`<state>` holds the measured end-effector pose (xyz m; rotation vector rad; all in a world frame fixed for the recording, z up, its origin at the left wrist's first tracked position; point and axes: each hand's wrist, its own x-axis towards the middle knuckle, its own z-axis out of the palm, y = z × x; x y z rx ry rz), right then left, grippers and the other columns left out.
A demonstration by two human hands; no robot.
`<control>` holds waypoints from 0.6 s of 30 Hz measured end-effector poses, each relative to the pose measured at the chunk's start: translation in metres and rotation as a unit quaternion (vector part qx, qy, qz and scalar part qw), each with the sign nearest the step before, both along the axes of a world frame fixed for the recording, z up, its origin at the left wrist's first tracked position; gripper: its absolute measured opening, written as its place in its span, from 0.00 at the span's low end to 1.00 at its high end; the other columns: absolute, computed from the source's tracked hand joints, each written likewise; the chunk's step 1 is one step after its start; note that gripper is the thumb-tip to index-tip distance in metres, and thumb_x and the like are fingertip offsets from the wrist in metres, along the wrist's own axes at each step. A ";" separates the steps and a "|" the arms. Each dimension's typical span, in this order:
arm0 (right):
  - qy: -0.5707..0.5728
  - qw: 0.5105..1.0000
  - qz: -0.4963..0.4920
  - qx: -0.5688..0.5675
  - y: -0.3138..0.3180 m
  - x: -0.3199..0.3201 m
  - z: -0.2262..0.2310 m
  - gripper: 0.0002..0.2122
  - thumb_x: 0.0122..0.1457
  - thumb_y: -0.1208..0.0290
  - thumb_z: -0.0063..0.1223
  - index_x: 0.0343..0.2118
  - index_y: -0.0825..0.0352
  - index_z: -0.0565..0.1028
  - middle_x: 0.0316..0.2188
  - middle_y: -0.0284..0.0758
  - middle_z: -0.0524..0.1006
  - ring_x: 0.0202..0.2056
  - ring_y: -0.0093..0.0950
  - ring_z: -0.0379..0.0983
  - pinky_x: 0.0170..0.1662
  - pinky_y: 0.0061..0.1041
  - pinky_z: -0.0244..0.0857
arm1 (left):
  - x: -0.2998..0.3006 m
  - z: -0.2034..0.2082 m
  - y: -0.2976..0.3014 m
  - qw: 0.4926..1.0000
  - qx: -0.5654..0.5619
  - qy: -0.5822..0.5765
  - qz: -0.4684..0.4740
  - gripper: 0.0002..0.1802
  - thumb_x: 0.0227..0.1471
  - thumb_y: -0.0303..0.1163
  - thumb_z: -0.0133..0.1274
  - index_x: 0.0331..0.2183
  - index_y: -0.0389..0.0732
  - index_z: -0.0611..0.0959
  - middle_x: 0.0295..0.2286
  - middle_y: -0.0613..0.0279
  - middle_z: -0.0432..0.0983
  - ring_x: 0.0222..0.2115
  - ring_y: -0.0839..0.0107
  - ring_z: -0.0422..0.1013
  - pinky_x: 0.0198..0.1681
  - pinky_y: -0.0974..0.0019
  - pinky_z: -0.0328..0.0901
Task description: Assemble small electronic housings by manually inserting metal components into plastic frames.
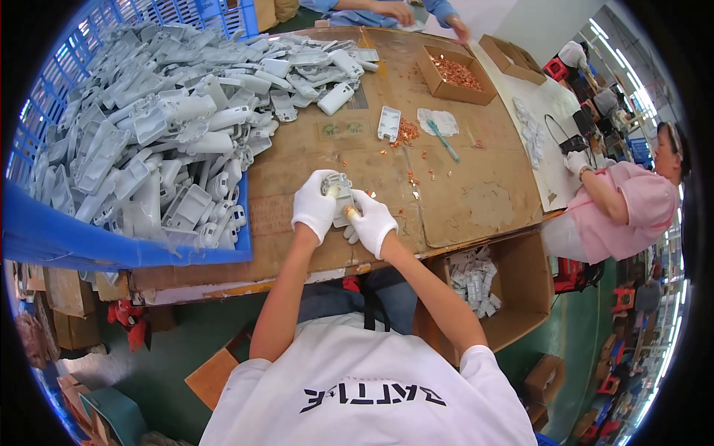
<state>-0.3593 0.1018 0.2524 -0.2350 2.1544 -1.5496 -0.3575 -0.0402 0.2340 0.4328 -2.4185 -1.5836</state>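
Over the front of the cardboard-covered table, my left hand [314,206], in a white glove, is closed around one side of a small grey plastic casing [340,190]. From the other side, my right hand [374,225] grips the casing's lower end. Its glove leaves some fingertips bare, and they press on the casing. Whether a small part lies under those fingertips is hidden. Beyond my hands, another open casing [388,123] lies beside a little heap of copper-coloured pieces [406,132]. A teal pen-like tool [444,141] rests on a white patch [437,122].
At left, a blue crate [134,251] is heaped with grey casings [186,119]. A cardboard box [456,76] of copper pieces stands at the back. Below the table's right edge, a carton [520,297] holds white parts. One co-worker [387,9] works opposite, another [617,193] at right.
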 end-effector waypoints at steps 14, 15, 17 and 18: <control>0.291 0.902 0.119 0.295 -0.012 0.020 -0.016 0.19 0.61 0.65 0.44 0.54 0.60 0.61 0.38 0.44 0.75 0.36 0.43 0.75 0.38 0.42 0.69 | 0.021 -0.026 -0.030 0.989 0.139 0.047 -0.007 0.10 0.46 0.18 0.54 0.34 0.37 0.80 0.29 0.60 0.80 0.32 0.73 0.76 0.36 0.70 0.69; 0.287 0.904 0.117 0.295 -0.012 0.020 -0.014 0.19 0.61 0.65 0.44 0.54 0.60 0.61 0.38 0.44 0.75 0.36 0.43 0.75 0.38 0.42 0.69 | 0.020 -0.021 -0.026 0.984 0.173 0.032 -0.008 0.10 0.47 0.18 0.55 0.35 0.37 0.80 0.30 0.61 0.80 0.32 0.74 0.76 0.37 0.71 0.69; 0.301 0.915 0.046 0.263 -0.010 0.018 -0.008 0.24 0.58 0.68 0.48 0.58 0.60 0.60 0.37 0.43 0.75 0.35 0.44 0.74 0.37 0.40 0.69 | 0.011 -0.010 -0.024 0.985 0.160 0.058 -0.020 0.10 0.47 0.19 0.55 0.35 0.37 0.80 0.30 0.60 0.80 0.32 0.75 0.75 0.37 0.71 0.69; 0.314 0.916 0.026 0.249 -0.016 0.024 0.002 0.28 0.56 0.67 0.50 0.60 0.65 0.57 0.41 0.44 0.74 0.39 0.42 0.74 0.38 0.39 0.69 | 0.011 -0.004 -0.020 0.985 0.148 0.088 -0.030 0.10 0.47 0.19 0.55 0.35 0.37 0.80 0.30 0.60 0.80 0.32 0.75 0.75 0.37 0.71 0.69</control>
